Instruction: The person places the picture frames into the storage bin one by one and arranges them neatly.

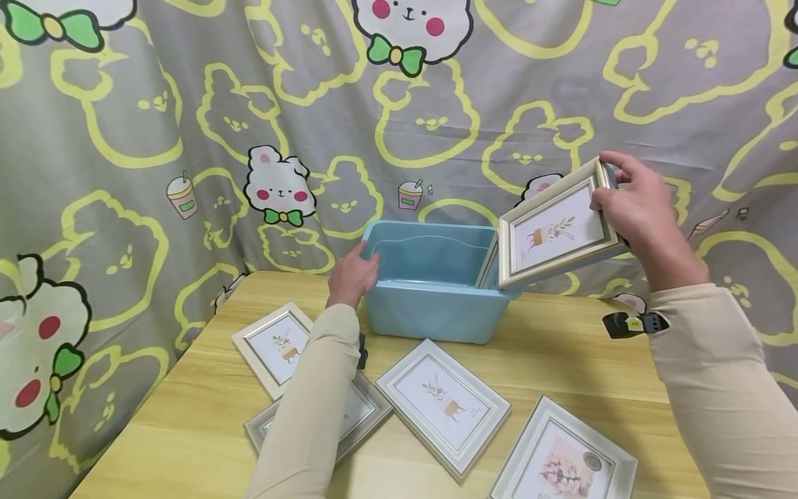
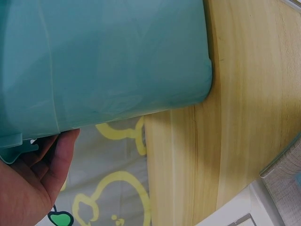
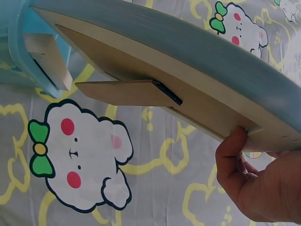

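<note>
A blue plastic bin (image 1: 436,315) stands at the back of the table. My left hand (image 1: 352,276) grips its left rim; in the left wrist view the hand's fingers (image 2: 63,157) are curled under that rim. Above the bin's right end, my right hand (image 1: 642,208) holds a cream-and-gold picture frame (image 1: 551,232) by its far right end, tilted. Its lower left corner is at the bin's rim. The right wrist view shows the frame's brown back with its stand (image 3: 127,92) swung out. Another picture frame (image 1: 489,267) is upright inside the bin's right end, mostly hidden.
On the wooden table (image 1: 162,416) lie a cream frame (image 1: 283,343), a grey-brown frame (image 1: 368,419) partly under my left sleeve, a whitish frame (image 1: 444,405) and a frame with pink flowers (image 1: 564,461). A patterned curtain (image 1: 337,125) hangs behind.
</note>
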The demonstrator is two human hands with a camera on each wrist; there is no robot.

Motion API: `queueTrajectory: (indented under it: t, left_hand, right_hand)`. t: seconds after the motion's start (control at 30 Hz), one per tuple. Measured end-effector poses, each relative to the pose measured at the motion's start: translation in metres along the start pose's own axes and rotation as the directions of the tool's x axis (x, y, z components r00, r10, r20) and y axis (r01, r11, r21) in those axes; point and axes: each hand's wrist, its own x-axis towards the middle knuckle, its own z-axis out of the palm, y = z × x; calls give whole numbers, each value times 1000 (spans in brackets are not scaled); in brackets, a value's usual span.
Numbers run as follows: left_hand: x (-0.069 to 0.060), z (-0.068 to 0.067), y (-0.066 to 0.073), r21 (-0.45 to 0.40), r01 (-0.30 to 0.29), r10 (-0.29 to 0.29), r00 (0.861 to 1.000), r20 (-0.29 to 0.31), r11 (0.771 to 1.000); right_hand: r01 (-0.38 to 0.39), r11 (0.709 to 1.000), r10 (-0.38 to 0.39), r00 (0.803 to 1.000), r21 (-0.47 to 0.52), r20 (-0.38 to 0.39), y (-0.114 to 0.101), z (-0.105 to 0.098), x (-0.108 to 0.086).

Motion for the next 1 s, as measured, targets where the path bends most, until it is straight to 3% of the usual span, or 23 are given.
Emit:
queueTrajectory:
  t: [0.4,1.0]
  left_hand:
    - [1,3,-2,-1,-1,1,1000,-11,1000]
    - [2,3,-1,-4,-5,5,1000,-18,1000]
  right_hand:
    - [35,999,-35,999,18,5,-4,17,5]
    - [92,996,-91,994,22,-59,-2,38,9]
